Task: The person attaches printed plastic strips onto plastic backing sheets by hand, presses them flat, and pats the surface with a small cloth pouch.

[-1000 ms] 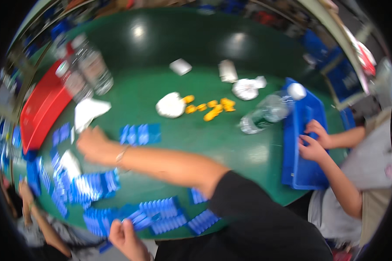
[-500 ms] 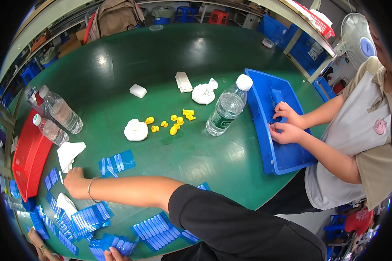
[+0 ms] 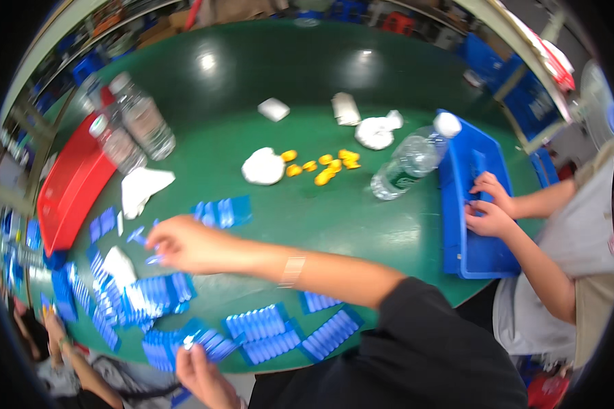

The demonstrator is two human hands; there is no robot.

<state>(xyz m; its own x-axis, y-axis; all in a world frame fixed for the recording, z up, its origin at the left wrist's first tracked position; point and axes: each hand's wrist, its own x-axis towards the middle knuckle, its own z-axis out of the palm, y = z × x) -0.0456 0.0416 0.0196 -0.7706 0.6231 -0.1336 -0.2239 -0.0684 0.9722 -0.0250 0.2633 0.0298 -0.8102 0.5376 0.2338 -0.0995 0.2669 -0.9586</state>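
Gleaming green, the table (image 3: 293, 65) stretches from hands (image 3: 187, 244) (image 3: 201, 378) gripping blue pieces (image 3: 138, 236) toward stools (image 3: 397, 23).

On your right arm you wear a loose, short black sleeve of plain, soft cloth (image 3: 450, 347), its wide, slightly curved hem ending close to the elbow. Below it the forearm (image 3: 341, 274) is bare, crossed by a thin, pale, bracelet-like band (image 3: 293, 272) that blur breaks into several fine lines. Your right hand (image 3: 187, 244) and left hand (image 3: 201, 375) are both bare. More black cloth (image 3: 276, 390) covers you at the lower edge, its folds too dark to tell.
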